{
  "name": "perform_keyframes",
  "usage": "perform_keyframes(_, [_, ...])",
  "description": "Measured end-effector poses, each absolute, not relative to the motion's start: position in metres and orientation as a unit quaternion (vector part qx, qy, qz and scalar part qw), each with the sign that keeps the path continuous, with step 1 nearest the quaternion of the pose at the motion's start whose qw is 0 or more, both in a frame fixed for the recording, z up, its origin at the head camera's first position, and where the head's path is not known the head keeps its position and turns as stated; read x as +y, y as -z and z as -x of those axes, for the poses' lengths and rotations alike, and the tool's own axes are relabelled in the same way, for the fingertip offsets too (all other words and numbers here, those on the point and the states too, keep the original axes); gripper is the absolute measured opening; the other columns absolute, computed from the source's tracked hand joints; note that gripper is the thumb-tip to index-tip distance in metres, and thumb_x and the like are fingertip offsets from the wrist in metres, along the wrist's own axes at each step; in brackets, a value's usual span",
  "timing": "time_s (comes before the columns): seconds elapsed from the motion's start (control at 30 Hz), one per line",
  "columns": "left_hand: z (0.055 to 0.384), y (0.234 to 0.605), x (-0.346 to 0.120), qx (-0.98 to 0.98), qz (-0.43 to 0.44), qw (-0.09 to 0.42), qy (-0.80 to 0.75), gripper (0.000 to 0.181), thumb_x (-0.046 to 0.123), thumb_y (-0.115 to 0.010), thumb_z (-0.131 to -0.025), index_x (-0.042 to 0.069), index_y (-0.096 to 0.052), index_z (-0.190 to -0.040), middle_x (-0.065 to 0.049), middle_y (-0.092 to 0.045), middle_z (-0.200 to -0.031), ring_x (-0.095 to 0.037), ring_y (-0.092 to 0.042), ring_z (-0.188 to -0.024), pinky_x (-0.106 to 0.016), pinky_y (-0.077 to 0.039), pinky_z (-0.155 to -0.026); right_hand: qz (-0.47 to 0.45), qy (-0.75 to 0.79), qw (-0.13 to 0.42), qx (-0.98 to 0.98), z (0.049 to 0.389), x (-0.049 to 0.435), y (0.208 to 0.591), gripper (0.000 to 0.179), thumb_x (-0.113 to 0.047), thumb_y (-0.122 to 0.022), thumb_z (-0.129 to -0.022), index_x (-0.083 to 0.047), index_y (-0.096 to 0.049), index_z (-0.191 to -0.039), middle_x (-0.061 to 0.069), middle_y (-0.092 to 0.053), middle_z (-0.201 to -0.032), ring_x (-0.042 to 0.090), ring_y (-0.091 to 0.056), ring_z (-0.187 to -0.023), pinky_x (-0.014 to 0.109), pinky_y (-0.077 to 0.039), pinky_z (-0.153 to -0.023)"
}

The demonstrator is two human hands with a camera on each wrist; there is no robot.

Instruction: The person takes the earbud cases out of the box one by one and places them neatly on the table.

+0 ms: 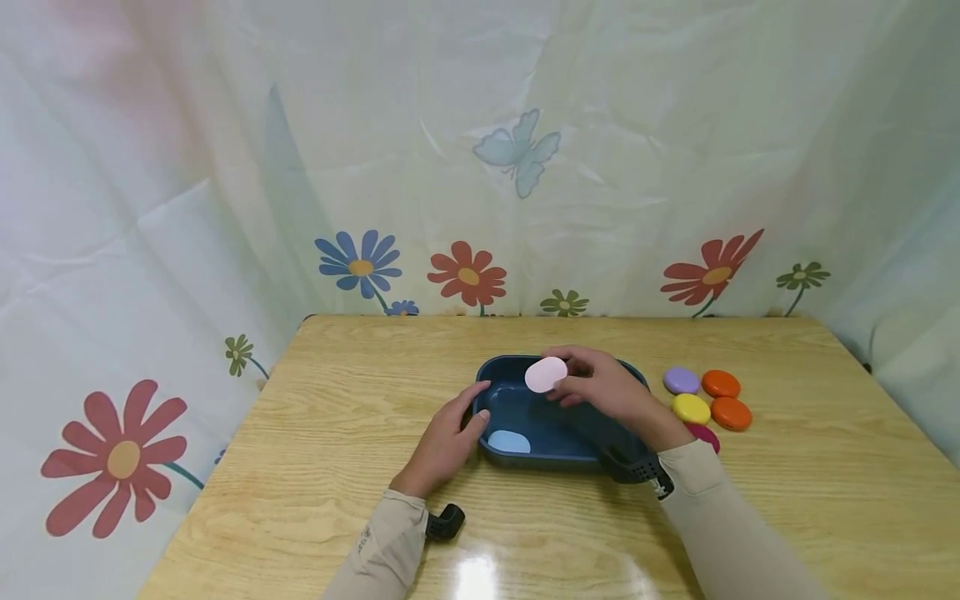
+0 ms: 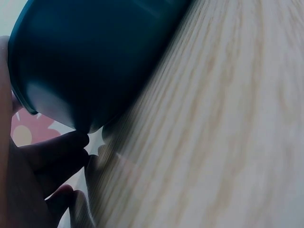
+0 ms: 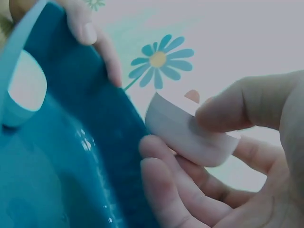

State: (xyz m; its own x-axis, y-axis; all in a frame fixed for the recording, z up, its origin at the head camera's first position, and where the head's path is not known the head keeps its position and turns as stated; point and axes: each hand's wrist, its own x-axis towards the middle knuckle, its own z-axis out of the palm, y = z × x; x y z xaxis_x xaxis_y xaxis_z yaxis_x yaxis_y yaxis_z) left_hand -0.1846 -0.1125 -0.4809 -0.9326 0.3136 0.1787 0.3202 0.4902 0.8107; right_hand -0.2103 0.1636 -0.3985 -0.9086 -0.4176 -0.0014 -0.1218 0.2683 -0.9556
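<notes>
A dark blue rectangular container (image 1: 551, 429) with rounded corners rests on the table. My left hand (image 1: 444, 437) grips its left end, the thumb over the rim and other fingers along the outer wall; the left wrist view shows fingers against the outside of the container (image 2: 90, 61). Above the container, my right hand (image 1: 603, 390) pinches a pale pink oval piece (image 1: 545, 375) between thumb and fingers. Seen by the right wrist camera, that pink piece (image 3: 183, 133) has a rounded side and a flat face. A light blue piece (image 1: 509, 442) lies inside at the near left corner.
Right of the container are a purple disc (image 1: 682, 381), a yellow disc (image 1: 691, 409), two orange discs (image 1: 721, 384) and a magenta disc (image 1: 705, 436), partly hidden by the right forearm. A flowered curtain (image 1: 600, 167) hangs behind the wooden table (image 1: 360, 375).
</notes>
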Motion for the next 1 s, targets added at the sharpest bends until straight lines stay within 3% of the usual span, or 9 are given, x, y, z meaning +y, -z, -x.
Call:
perform_keyframes(0.6, [0.183, 0.479, -0.113, -0.861, 0.188, 0.004, 0.472, 0.048, 0.042, -0.047, -0.106, 0.037, -0.040, -0.153, 0.006, -0.040, -0.155, -0.015, -0.035, -0.143, -0.045, -0.031, -0.117, 0.111, 0.661, 0.066, 0.740, 0.183, 0.189, 0.400, 0.052, -0.010, -0.061, -0.099, -0.001, -0.045, -0.148, 0.028, -0.052, -0.123, 0.028, -0.068, -0.100, 0.033, -0.058, -0.084])
perform_keyframes(1.0, [0.182, 0.478, -0.113, -0.858, 0.190, 0.003, 0.476, 0.048, 0.045, -0.045, -0.106, 0.037, -0.039, -0.153, 0.007, -0.039, -0.156, -0.015, -0.034, -0.144, -0.046, -0.031, -0.117, 0.114, 0.650, 0.079, 0.747, 0.170, 0.218, 0.398, 0.054, -0.017, -0.055, -0.104, 0.005, -0.038, -0.150, 0.026, -0.049, -0.130, 0.022, -0.068, -0.101, 0.031, -0.058, -0.085])
